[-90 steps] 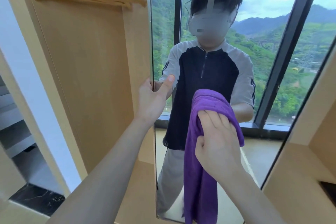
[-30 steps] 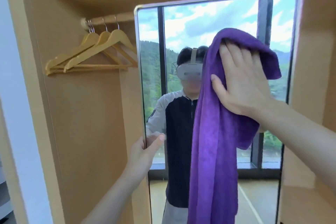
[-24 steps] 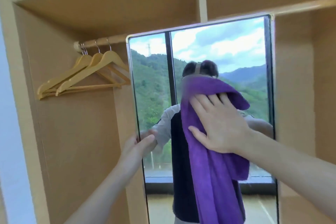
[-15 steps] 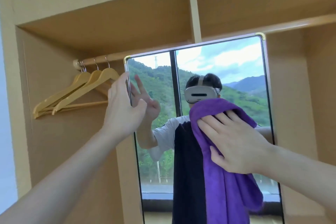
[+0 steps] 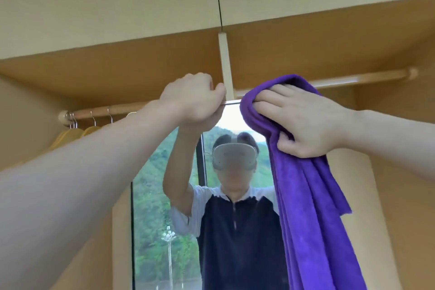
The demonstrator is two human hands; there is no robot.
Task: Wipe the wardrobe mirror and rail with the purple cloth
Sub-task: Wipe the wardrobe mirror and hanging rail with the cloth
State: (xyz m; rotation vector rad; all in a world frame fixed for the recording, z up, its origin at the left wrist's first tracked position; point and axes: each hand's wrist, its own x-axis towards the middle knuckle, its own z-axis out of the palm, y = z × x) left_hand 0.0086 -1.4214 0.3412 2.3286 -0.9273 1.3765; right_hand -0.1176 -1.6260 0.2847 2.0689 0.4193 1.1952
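In the head view, the mirror's (image 5: 164, 195) top edge at frame centre is clenched by the left hand (image 5: 191, 101). The purple cloth (image 5: 303, 183) is bunched in the right hand's (image 5: 303, 120) grip, upper right, beside the rail (image 5: 353, 79). Soft, light and limp, it is best gathered thick.

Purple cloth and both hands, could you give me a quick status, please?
Left hand grips the mirror top edge. Right hand holds the purple cloth at the mirror's top. Hangers on the rail, left of the hands.
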